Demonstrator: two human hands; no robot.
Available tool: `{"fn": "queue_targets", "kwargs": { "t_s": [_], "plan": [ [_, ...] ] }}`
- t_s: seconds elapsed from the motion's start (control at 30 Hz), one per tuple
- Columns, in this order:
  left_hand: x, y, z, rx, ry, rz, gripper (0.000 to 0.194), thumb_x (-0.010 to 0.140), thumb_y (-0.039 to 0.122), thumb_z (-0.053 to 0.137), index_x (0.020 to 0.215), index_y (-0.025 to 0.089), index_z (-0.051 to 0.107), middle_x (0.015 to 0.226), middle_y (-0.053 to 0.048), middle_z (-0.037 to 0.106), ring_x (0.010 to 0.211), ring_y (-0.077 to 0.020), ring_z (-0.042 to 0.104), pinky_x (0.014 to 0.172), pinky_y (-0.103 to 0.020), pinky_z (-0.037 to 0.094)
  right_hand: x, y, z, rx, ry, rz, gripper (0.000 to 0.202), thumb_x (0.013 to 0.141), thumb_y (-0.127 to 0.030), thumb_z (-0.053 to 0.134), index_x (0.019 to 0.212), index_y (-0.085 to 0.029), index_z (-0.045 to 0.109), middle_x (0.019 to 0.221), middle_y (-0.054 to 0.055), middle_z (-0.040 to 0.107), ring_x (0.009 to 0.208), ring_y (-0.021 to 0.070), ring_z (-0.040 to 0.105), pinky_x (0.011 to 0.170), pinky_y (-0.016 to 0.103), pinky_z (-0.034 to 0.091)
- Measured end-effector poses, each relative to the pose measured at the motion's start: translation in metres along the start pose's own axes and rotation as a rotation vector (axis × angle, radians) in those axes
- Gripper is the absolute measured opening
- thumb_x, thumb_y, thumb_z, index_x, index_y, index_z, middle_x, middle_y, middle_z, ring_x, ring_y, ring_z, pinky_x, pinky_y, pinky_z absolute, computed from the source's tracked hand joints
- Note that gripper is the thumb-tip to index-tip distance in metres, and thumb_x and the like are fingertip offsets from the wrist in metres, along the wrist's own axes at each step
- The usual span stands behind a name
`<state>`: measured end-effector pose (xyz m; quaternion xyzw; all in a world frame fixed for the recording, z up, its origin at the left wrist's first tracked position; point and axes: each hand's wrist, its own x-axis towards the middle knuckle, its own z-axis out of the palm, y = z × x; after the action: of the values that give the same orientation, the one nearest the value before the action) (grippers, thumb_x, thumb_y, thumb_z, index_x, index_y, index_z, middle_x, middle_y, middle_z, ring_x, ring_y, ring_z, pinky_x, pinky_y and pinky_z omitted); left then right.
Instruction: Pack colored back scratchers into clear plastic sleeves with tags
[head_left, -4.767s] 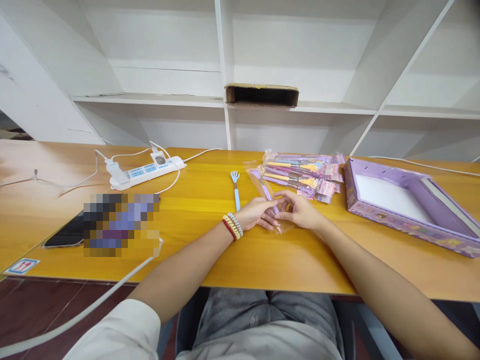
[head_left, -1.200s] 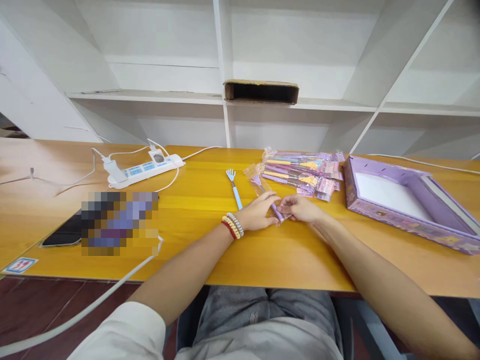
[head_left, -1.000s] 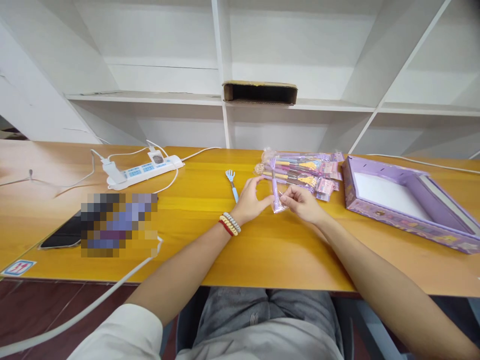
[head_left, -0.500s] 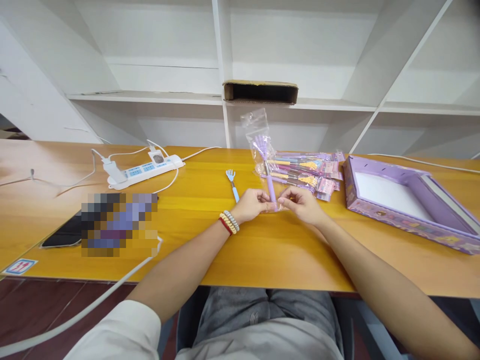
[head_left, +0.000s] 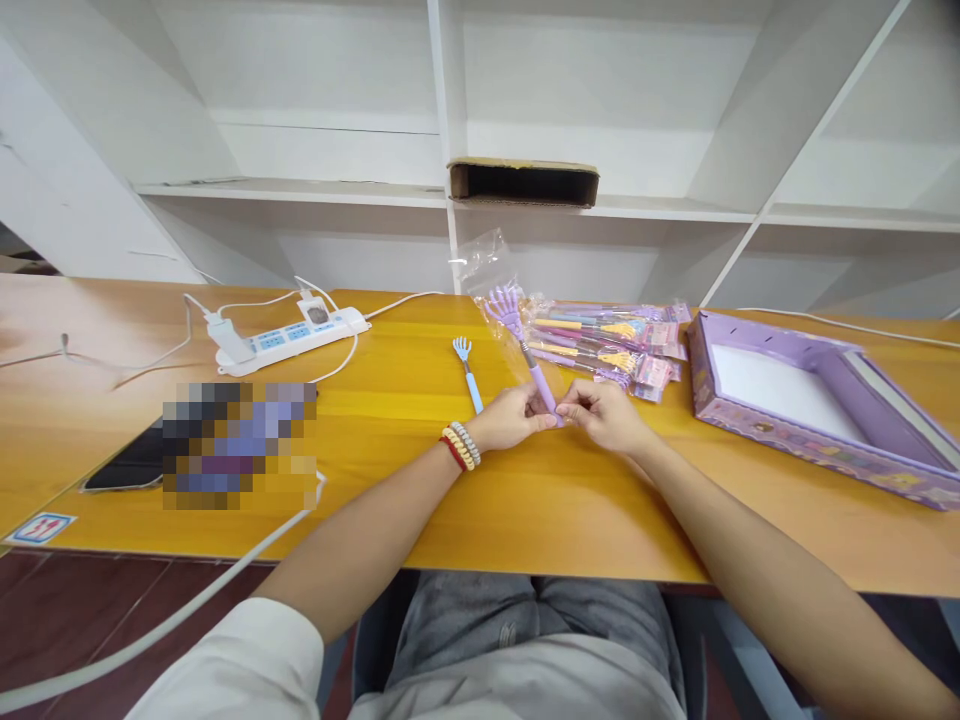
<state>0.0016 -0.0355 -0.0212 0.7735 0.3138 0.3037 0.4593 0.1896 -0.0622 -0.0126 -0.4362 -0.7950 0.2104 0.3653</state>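
Observation:
A purple back scratcher [head_left: 537, 372] with a hand-shaped head stands tilted to the left, inside a clear plastic bag [head_left: 484, 258]. My left hand [head_left: 512, 418] is closed around the lower part of its handle, through the bag. At the handle's bottom end, the fingers of my right hand [head_left: 602, 412] pinch the bag; the exact grip is partly hidden. A light blue back scratcher [head_left: 472, 378] lies unwrapped on the table, just beyond my left hand. Behind my right hand is a pile of bagged back scratchers [head_left: 611, 335] in purple, yellow and blue, with pink labels.
To the right stands an open purple box [head_left: 780, 435] with a white inside bottom. A white power strip [head_left: 292, 340] with plugs and cables lies at the back left. Nearer is a dark phone-like slab [head_left: 124, 465], partly blurred out. A cardboard box [head_left: 523, 185] sits on the shelf.
The purple back scratcher has tipped to the left, and the top of its bag has swung left with it. Both hands stay at the handle's lower end.

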Motion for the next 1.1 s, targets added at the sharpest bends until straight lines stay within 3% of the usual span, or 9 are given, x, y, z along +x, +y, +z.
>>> {"fn": "queue_targets", "kwargs": {
  "t_s": [0.13, 0.3, 0.5, 0.67, 0.83, 1.1],
  "plan": [
    [-0.001, -0.001, 0.002, 0.035, -0.050, 0.000, 0.038, 0.072, 0.039, 0.063, 0.097, 0.012, 0.058, 0.083, -0.005, 0.062, 0.072, -0.0131, 0.056, 0.064, -0.025, 0.043, 0.000, 0.000, 0.001, -0.098, 0.020, -0.055, 0.012, 0.079, -0.023, 0.055, 0.068, -0.017, 0.056, 0.058, 0.000, 0.059, 0.051, 0.0100, 0.049, 0.052, 0.022, 0.035],
    [-0.001, 0.003, 0.000, 0.260, -0.027, -0.014, 0.033, 0.078, 0.044, 0.054, 0.077, 0.013, 0.065, 0.063, -0.002, 0.061, 0.061, -0.0138, 0.054, 0.056, -0.024, 0.038, 0.000, 0.000, 0.002, -0.144, 0.019, -0.060, 0.011, 0.079, -0.022, 0.053, 0.069, -0.017, 0.055, 0.060, 0.001, 0.060, 0.052, 0.0106, 0.050, 0.053, 0.023, 0.036],
    [-0.003, 0.014, -0.003, 0.524, 0.030, 0.043, 0.027, 0.081, 0.033, 0.051, 0.067, 0.015, 0.067, 0.061, -0.004, 0.063, 0.055, -0.0133, 0.052, 0.055, -0.024, 0.033, 0.001, 0.006, 0.004, 0.063, -0.068, 0.036, 0.013, 0.079, -0.029, 0.055, 0.076, -0.017, 0.059, 0.069, 0.002, 0.065, 0.059, 0.0125, 0.055, 0.057, 0.025, 0.042],
    [-0.005, 0.016, -0.006, 0.489, -0.037, 0.080, 0.023, 0.080, 0.026, 0.050, 0.072, 0.017, 0.069, 0.064, -0.003, 0.065, 0.057, -0.0119, 0.053, 0.056, -0.022, 0.034, 0.001, 0.010, 0.004, 0.349, -0.200, 0.197, 0.022, 0.075, -0.037, 0.061, 0.080, -0.016, 0.059, 0.072, 0.004, 0.066, 0.058, 0.0118, 0.055, 0.054, 0.025, 0.044],
    [-0.005, 0.013, -0.004, 0.451, -0.044, 0.094, 0.024, 0.080, 0.025, 0.049, 0.073, 0.017, 0.070, 0.064, -0.002, 0.066, 0.057, -0.0114, 0.054, 0.058, -0.022, 0.036, 0.002, 0.006, -0.001, 0.371, -0.281, 0.195, 0.025, 0.077, -0.039, 0.059, 0.082, -0.014, 0.062, 0.070, 0.003, 0.064, 0.054, 0.0098, 0.051, 0.053, 0.024, 0.043],
    [-0.005, 0.013, -0.001, 0.429, -0.023, 0.045, 0.027, 0.080, 0.037, 0.053, 0.077, 0.015, 0.069, 0.064, -0.002, 0.064, 0.058, -0.0122, 0.053, 0.057, -0.022, 0.035, 0.001, 0.007, -0.006, 0.203, -0.180, 0.076, 0.026, 0.078, -0.038, 0.057, 0.070, -0.015, 0.068, 0.063, 0.003, 0.065, 0.055, 0.0117, 0.053, 0.055, 0.023, 0.041]
  ]
}}
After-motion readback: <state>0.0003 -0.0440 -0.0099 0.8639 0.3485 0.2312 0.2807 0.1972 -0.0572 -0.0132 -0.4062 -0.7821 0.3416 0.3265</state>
